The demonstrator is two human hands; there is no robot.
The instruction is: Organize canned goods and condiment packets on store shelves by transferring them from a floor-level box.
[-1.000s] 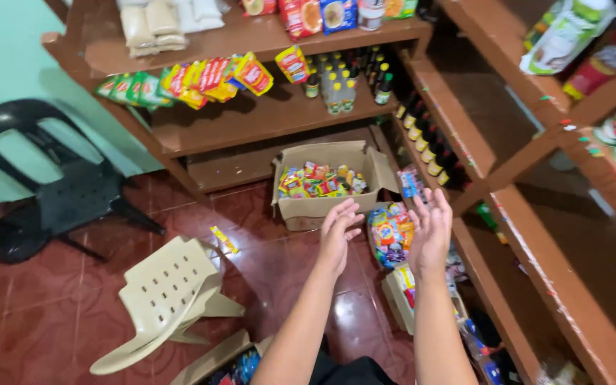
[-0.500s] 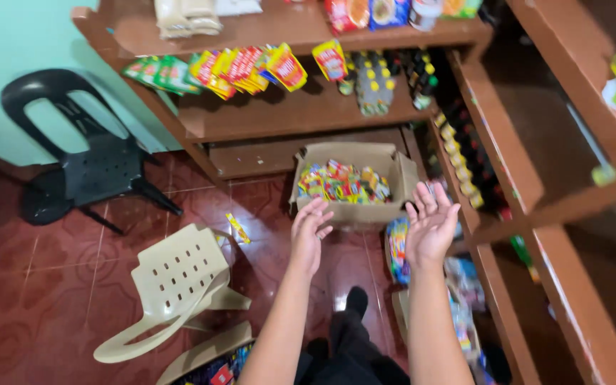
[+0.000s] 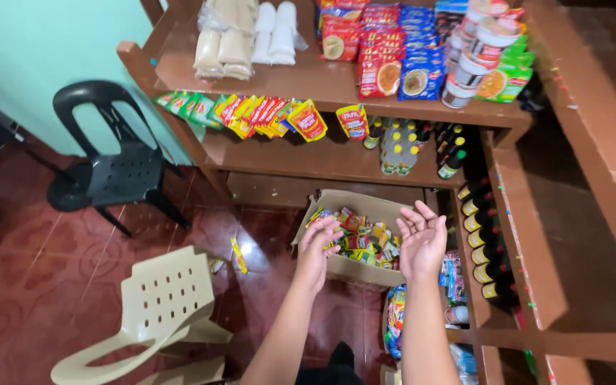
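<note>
Two hands raised over a box [image 3: 365, 274] of sachets [image 3: 361, 239], both empty. Left hand [image 3: 319, 246] loosely open, fingers a bit curled, palm turned inward, just above the near left edge of the box. Right hand [image 3: 422, 239] wide open, palm up, fingers spread, over the right side of the box. Neither touches anything as far as I can see.

Box is brown cardboard, flaps open, sitting on the red tile floor [image 3: 58, 264] under the lowest shelf [image 3: 308, 160], tight against the brown rack. Filled with a loose heap of small bright sachets, red, yellow and green.

Handling, my guess: sachets are light, soft, crinkly and slick, so they will slide off each other; pinch single ones at a sealed edge or scoop a handful from the top of the heap. Not fragile. Box itself probably light to moderate, walls thin and bendy, flaps floppy, so grip the two side walls low or get under the base, not the flaps.

Nearby: dark bottles [image 3: 483, 235] in rows just right of the box, more packets [image 3: 397, 321] on the floor beside the right forearm, one loose sachet [image 3: 239, 255] on the tiles to the left. Beige chair [image 3: 158, 314] tipped over near left, black chair [image 3: 119, 164] upright further back.
</note>
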